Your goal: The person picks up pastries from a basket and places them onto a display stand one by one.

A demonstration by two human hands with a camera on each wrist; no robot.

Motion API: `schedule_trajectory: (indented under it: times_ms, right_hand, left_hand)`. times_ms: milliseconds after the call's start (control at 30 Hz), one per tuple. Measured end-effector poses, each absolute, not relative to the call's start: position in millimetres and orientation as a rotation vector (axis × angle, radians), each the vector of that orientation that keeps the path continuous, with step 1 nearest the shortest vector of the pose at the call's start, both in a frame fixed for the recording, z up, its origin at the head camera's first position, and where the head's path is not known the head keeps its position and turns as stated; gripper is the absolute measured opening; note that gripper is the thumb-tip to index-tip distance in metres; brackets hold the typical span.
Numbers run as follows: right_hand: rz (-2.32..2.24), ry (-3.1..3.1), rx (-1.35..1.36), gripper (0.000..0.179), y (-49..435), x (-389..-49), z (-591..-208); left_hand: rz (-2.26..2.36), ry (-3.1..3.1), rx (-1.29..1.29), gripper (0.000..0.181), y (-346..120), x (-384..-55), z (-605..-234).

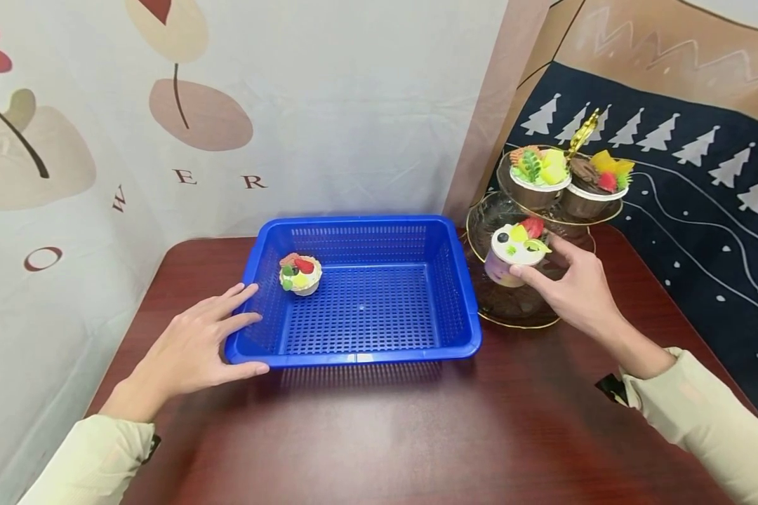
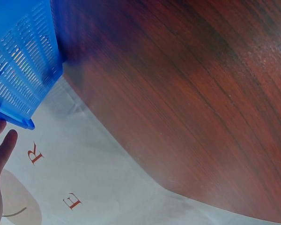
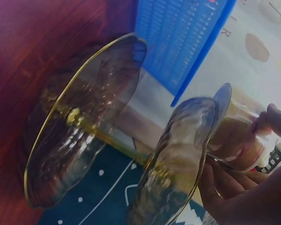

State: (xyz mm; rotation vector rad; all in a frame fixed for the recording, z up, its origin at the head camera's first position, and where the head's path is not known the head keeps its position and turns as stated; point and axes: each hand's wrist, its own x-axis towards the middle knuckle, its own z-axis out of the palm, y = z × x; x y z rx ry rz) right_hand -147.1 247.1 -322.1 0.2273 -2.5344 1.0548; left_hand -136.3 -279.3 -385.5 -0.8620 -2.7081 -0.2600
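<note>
My right hand [image 1: 577,284] pinches a toy dessert cup [image 1: 505,270] between thumb and fingers; it has a purple-and-yellow body, white cream and fruit on top. The cup overlaps the middle plate of a tiered glass stand [image 1: 518,315] in the head view. From the right wrist, the clear-sided cup [image 3: 236,136] shows close beside a gold-rimmed plate [image 3: 178,150]. My left hand [image 1: 196,344] rests with spread fingers on the left rim of a blue plastic basket [image 1: 360,358]. Inside the basket, at its left, sits a small fruit-topped tart [image 1: 301,277].
On the stand's top plate are a cup with green and yellow fruit [image 1: 540,172] and a chocolate cup [image 1: 594,186], around a gold handle [image 1: 584,133]. A dark red wooden table [image 1: 366,435] carries everything. Printed cloth [image 1: 354,119] hangs behind.
</note>
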Motion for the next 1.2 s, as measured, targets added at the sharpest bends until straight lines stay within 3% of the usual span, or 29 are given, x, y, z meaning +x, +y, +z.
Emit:
schedule_trajectory:
  times_ms: [1200]
  right_hand:
    - [0.802,-2.633,0.198,0.051,299,-163,-322]
  left_hand:
    - [-0.254,-2.697,-0.867,0.073,-279,-136,-387]
